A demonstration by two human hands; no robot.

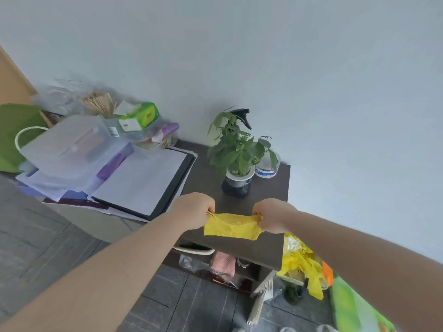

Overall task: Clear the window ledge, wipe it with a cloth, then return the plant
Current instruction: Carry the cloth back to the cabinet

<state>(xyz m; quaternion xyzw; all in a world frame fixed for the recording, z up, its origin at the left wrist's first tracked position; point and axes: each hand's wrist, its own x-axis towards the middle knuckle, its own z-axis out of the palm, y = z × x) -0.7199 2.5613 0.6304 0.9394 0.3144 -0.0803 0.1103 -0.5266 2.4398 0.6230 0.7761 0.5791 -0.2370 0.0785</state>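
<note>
A small yellow cloth (232,226) hangs stretched between both my hands above the front of a dark brown shelf top (268,243). My left hand (194,210) pinches its left corner and my right hand (273,215) pinches its right corner. Behind the cloth, a leafy green plant (236,149) stands upright in a dark pot with a white rim (237,184) on the same dark top, near the wall. No window ledge is in view.
A black spray bottle head (243,116) and a clear plastic tub (267,167) stand behind the plant. Left of it lie an open black folder (148,180), plastic boxes (69,144) and a green tissue box (141,116). Yellow bags (304,262) sit on the floor at right.
</note>
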